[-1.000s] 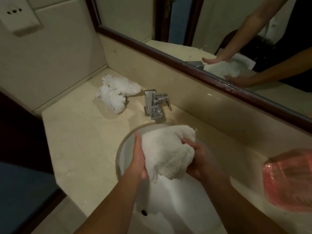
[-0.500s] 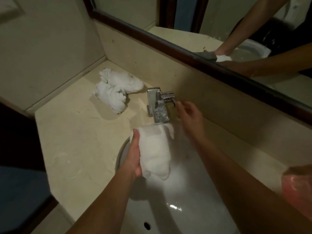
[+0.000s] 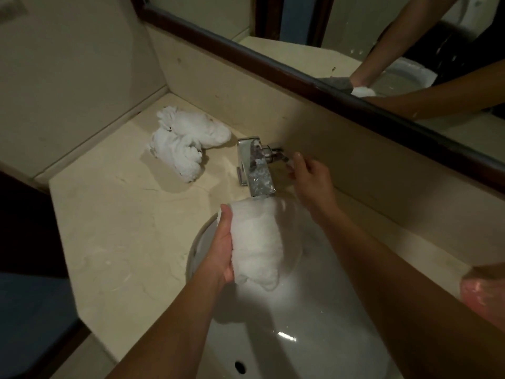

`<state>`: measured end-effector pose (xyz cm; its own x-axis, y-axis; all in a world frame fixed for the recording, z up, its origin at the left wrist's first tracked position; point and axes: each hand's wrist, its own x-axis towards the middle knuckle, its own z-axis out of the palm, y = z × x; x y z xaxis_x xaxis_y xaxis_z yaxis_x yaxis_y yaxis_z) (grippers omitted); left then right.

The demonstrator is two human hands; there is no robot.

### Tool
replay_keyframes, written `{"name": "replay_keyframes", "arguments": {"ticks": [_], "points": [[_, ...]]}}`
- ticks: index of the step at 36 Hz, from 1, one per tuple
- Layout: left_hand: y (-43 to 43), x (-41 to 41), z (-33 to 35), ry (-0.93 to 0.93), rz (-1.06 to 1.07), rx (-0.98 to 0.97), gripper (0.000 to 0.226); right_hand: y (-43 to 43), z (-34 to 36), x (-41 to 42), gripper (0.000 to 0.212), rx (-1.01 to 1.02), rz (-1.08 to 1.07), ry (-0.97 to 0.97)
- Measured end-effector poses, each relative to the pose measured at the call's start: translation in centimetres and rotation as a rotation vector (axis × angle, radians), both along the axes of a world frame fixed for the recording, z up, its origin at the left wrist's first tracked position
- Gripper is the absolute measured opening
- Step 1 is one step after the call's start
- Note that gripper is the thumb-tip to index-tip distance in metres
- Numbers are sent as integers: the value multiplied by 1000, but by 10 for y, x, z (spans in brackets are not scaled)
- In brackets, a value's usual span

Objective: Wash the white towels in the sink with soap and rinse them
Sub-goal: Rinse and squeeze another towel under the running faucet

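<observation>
A bunched white towel (image 3: 258, 242) hangs over the white sink (image 3: 308, 332), right under the spout of the chrome tap (image 3: 255, 166). My left hand (image 3: 222, 246) grips its left side. Beside the tap's side handle (image 3: 276, 153) is my right hand (image 3: 310, 179), its fingertips at the handle's end and fingers loosely bent. I cannot tell if they pinch the handle. No water stream is visible. A second white towel (image 3: 185, 142) lies crumpled on the counter, left of the tap.
The beige stone counter (image 3: 123, 228) ends at a wall corner on the left and at a dark-framed mirror (image 3: 341, 86) behind. A pink plastic object (image 3: 483, 299) sits at the right edge. The overflow hole (image 3: 240, 367) shows low in the basin.
My right hand let go of the towel a second ago and reached to the tap handle. The left hand keeps the towel, now held under the spout.
</observation>
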<state>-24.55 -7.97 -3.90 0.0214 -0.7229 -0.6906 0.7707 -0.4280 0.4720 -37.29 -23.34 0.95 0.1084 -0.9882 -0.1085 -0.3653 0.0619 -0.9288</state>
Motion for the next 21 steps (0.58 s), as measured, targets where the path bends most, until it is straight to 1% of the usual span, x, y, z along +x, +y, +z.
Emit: {"name": "replay_keyframes", "arguments": {"ticks": [2, 3, 4, 6, 9, 10, 11, 13, 15, 16, 18, 21], "points": [[0, -1, -1, 4, -5, -11, 102, 18, -2, -9, 42, 78, -36, -52], [-1, -1, 0, 11, -8, -17, 102, 28, -6, -14, 39, 114, -40, -64], [-1, -2, 0, 19, -14, -25, 101, 38, -11, -20, 35, 150, -37, -62], [-4, -3, -1, 35, -21, -50, 97, 57, -22, -29, 36, 224, -50, -48], [-8, -5, -1, 43, -43, -65, 95, 78, -44, -38, 36, 322, -123, -141], [-9, -6, -1, 50, -45, -68, 97, 82, -50, -40, 40, 371, -144, -210], [-12, -7, -1, 62, -50, -80, 98, 86, -56, -40, 48, 434, -142, -316], [-18, -7, -1, 66, -42, -102, 97, 94, -61, -40, 65, 562, -92, -565], [-25, -7, -2, 30, -57, -134, 95, 98, -66, -39, 73, 643, -46, -704], [-30, -5, -1, -1, -62, -135, 95, 96, -69, -39, 74, 653, -22, -742], [-38, -3, -9, -82, -61, -133, 93, 98, -79, -36, 70, 624, -20, -742], [-48, -2, -8, -200, -115, -162, 90, 94, -85, -32, 67, 491, -174, -732]]}}
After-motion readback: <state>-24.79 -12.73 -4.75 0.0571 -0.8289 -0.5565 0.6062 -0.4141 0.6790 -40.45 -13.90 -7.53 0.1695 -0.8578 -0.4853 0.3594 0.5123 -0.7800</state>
